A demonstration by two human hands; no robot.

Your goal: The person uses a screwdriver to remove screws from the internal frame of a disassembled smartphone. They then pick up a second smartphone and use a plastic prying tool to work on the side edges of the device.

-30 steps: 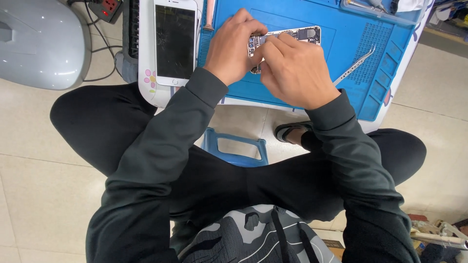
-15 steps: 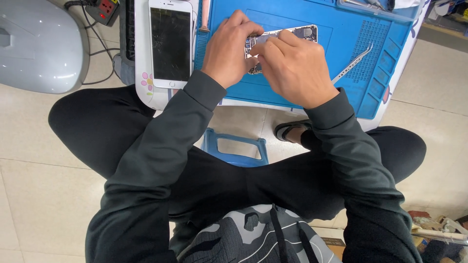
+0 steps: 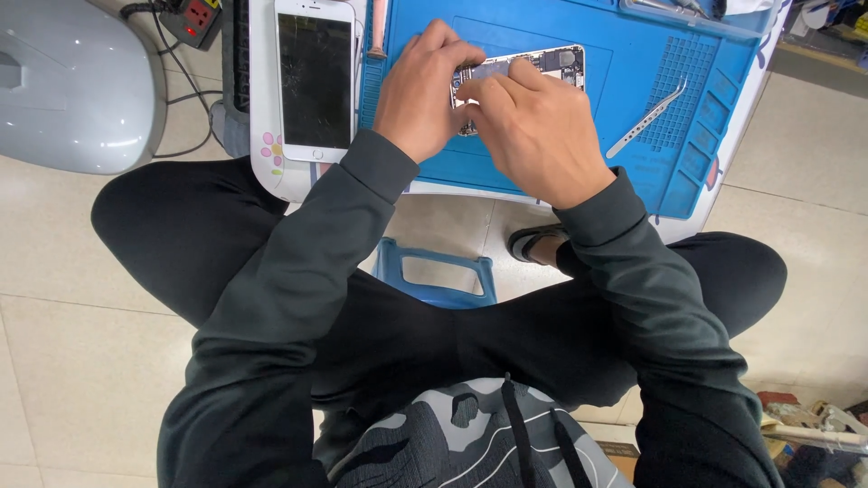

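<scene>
An opened phone body (image 3: pixel 553 61) with exposed parts lies on a blue work mat (image 3: pixel 506 181). My left hand (image 3: pixel 423 95) rests on its left end and holds it down. My right hand (image 3: pixel 535 128) covers its middle, with fingertips pinched on a small pale part (image 3: pixel 493 69) over the phone. Most of the phone is hidden under both hands. Whether the right fingers hold a tool cannot be made out.
A white phone with a cracked dark screen (image 3: pixel 314 79) lies on the small white table (image 3: pixel 271 176) left of the mat. Metal tweezers (image 3: pixel 649 120) lie on the mat's right side. A grey rounded casing (image 3: pixel 72 86) and a power strip (image 3: pixel 192 20) sit on the tiled floor. A blue stool (image 3: pixel 436 271) is below.
The view has shifted slightly. Both hands stay on the opened phone, with the right fingers edging a little to the left over it.
</scene>
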